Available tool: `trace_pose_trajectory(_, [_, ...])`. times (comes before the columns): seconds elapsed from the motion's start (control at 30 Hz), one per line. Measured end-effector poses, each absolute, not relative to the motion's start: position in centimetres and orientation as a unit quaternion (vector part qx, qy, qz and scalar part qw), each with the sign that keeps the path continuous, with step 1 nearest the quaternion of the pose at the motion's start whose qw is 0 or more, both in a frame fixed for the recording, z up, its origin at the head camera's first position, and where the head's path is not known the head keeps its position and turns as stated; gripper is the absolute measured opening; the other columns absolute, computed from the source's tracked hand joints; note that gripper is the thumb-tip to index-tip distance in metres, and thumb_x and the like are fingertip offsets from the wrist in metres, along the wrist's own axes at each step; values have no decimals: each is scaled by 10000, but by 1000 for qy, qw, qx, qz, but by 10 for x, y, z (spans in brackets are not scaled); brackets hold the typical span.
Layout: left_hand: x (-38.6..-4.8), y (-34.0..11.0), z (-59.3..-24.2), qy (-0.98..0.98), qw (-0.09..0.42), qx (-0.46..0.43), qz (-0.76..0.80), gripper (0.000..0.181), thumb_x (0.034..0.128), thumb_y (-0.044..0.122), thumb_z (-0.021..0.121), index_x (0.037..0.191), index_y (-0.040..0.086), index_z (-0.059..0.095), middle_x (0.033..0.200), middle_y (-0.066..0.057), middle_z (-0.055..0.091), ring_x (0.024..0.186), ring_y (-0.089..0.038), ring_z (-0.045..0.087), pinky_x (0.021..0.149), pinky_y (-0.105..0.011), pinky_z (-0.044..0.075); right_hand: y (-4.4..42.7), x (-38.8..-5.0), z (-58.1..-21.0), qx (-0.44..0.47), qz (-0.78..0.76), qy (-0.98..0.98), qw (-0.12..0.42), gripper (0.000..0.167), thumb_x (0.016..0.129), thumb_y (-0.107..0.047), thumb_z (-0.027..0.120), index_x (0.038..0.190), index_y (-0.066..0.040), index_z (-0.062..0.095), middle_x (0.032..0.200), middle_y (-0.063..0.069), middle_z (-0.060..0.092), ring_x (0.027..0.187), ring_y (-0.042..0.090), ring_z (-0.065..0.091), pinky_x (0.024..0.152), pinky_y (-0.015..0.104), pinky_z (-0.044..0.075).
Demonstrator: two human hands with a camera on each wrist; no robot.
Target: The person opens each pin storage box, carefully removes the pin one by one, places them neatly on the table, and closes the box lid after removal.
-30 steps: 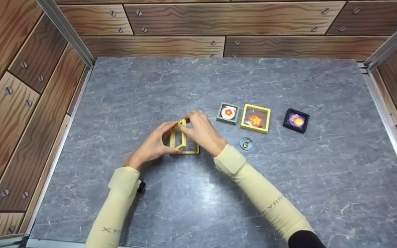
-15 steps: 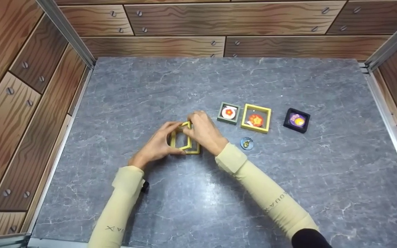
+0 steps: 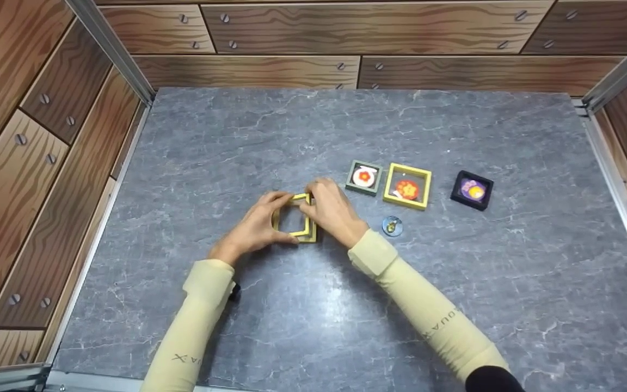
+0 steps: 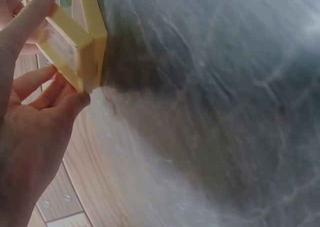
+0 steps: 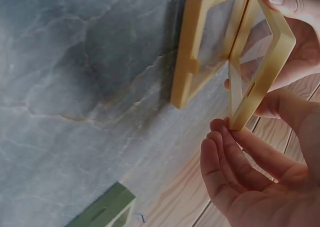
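A yellow two-part case lies hinged and partly open; its bottom half rests on the table, while the clear-windowed upper half stands tilted over it. My left hand grips this tilted half at its near and far sides, thumb at the near side. At its far right corner, my right hand pinches the frame between thumb and fingers. The right wrist view shows a wedge-shaped gap between both halves.
Right of the hands lie a green framed case with a red-and-white disc, a yellow case with a red-orange disc, and a black case with a purple disc. A loose blue disc lies nearer. Wood-patterned walls surround the grey table.
The tilted half has swung rightward and lower over the bottom half. Both hands have moved slightly right along with it, still holding it.
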State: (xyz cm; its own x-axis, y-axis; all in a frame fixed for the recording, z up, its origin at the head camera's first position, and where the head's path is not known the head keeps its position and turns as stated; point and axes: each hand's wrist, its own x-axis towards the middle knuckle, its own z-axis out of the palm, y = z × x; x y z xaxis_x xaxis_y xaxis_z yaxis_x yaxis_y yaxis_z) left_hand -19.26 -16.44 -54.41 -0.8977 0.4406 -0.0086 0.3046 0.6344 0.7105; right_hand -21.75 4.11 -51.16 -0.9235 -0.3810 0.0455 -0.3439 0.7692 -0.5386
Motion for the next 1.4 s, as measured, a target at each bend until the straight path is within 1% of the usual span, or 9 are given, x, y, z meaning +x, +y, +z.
trace_pose_trajectory(0.2, [-193,-156,-541,915,99,214,327,1001,735,296,975,1532,-64,486,1539,-205,527,1445,-383,476,1285,-488,396,46,-217,-522,-184,-282,941,34,305,914,-157,715,1128,55,766,1160,202,716,1086,375,692,982,472,609])
trace_pose_trajectory(0.4, [-191,-149,-536,922,101,218,305,976,744,267,966,1509,-105,487,1515,-221,529,1414,-391,478,1268,-476,421,49,-217,-531,-185,-291,938,30,230,896,-121,699,1040,43,772,1052,182,707,992,348,658,887,470,593])
trace_pose_trajectory(0.53, [-190,-145,-534,925,114,212,293,986,751,261,960,1519,-112,466,1517,-224,512,1412,-380,462,1269,-467,424,51,-216,-536,-182,-292,939,32,222,900,-116,704,1040,43,775,1022,175,695,970,333,640,862,466,585])
trace_pose_trajectory(0.8, [-189,-140,-534,930,110,212,280,1003,735,232,970,1515,-134,456,1499,-253,515,1399,-391,461,1253,-466,439,52,-215,-540,-173,-284,943,30,270,915,-142,720,1108,35,785,1060,187,702,1039,373,649,922,488,575])
trace_pose_trajectory(0.87, [-190,-140,-534,930,108,216,276,1003,731,224,972,1511,-141,457,1494,-265,516,1395,-402,464,1249,-473,442,52,-215,-540,-171,-291,941,31,246,911,-132,714,1076,38,785,1029,188,706,1010,369,647,894,485,572])
trace_pose_trajectory(0.93, [-190,-139,-534,931,108,219,272,1002,733,220,971,1510,-144,455,1493,-272,515,1394,-410,465,1245,-478,445,52,-215,-541,-168,-301,938,32,228,905,-115,708,1056,37,784,970,182,713,946,347,649,825,462,570])
trace_pose_trajectory(1.1, [-190,-138,-534,934,109,220,261,990,739,217,971,1508,-141,461,1492,-271,515,1389,-412,467,1233,-477,458,52,-215,-542,-151,-323,933,44,246,897,-93,695,1096,16,788,868,133,717,777,236,601,644,340,497])
trace_pose_trajectory(1.2, [-190,-137,-534,934,115,219,260,986,746,202,967,1513,-144,452,1498,-271,509,1389,-413,463,1231,-479,461,52,-214,-543,-142,-326,933,51,240,905,-92,696,1099,9,793,892,132,735,770,217,599,632,322,489])
trace_pose_trajectory(1.4, [-189,-136,-535,933,118,220,258,981,757,189,962,1517,-147,442,1508,-276,502,1398,-418,457,1230,-486,459,53,-211,-545,-141,-329,932,47,211,916,-92,703,1074,11,798,936,150,745,815,249,627,681,367,529])
